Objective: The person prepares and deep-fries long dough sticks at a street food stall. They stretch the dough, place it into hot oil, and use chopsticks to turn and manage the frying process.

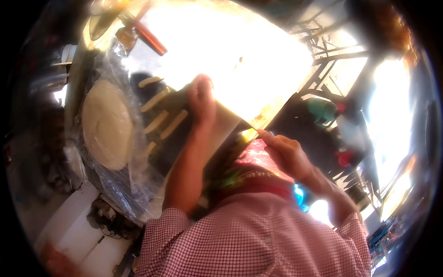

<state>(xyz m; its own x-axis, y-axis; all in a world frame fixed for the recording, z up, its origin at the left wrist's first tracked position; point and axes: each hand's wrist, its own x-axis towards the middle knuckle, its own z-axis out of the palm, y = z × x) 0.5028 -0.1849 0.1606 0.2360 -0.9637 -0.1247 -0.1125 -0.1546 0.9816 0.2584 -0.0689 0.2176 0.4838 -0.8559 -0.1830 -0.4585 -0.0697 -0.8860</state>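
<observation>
My left hand [201, 97] is over the worktop [225, 123], at the edge of a strip of glaring sunlight. Its fingers are curled; glare and blur hide whether anything is in them. Close to it on the shaded side lie several pale dough strips [174, 124]. Farther left, a large oval slab of dough [107, 124] rests on clear plastic sheeting [136, 169]. My right hand [285, 150] is bent near the worktop's front edge, index finger extended towards it. A small pale bit shows by those fingers, too unclear to name.
Orange-red sticks [150, 36] lie at the worktop's far left, near a metal bowl [100, 26]. To the right are a dark surface [290, 121], a green container [322, 109], a red object [344, 157] and a metal frame [325, 76]. A red apron [259, 155] bears writing.
</observation>
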